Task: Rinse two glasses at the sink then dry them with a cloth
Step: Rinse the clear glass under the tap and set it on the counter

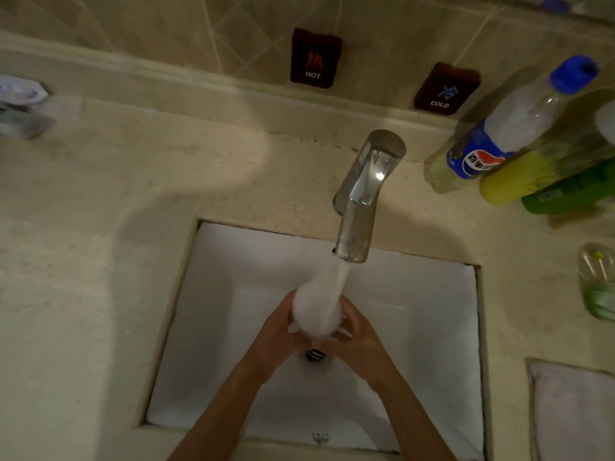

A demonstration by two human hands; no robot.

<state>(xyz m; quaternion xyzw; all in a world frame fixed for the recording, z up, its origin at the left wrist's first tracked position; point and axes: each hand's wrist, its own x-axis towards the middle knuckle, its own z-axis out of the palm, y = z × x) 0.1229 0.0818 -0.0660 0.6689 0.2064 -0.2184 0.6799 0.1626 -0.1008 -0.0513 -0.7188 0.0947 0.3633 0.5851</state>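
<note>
Beige countertop (pixel 100 261) surrounds a white sink (pixel 416 327). Over its drain, left hand (pixel 279 334) and right hand (pixel 359 337) clasp one glass (pixel 317 314), foaming full under the running tap (pixel 362 201). Cloth (pixel 572 410) lies at the counter's right edge.

Glossy metal faucet (pixel 364 191); matt stone counter (pixel 100 227).

Dim warm light. Beige diagonal wall tiles (pixel 173 31) ran above a raised ledge (pixel 133 71). Two dark plaques, HOT (pixel 314 58) and COLD (pixel 444 89), sat on the wall. Speckled beige stone counter (pixel 83 261) surrounded the basin cutout.
</note>
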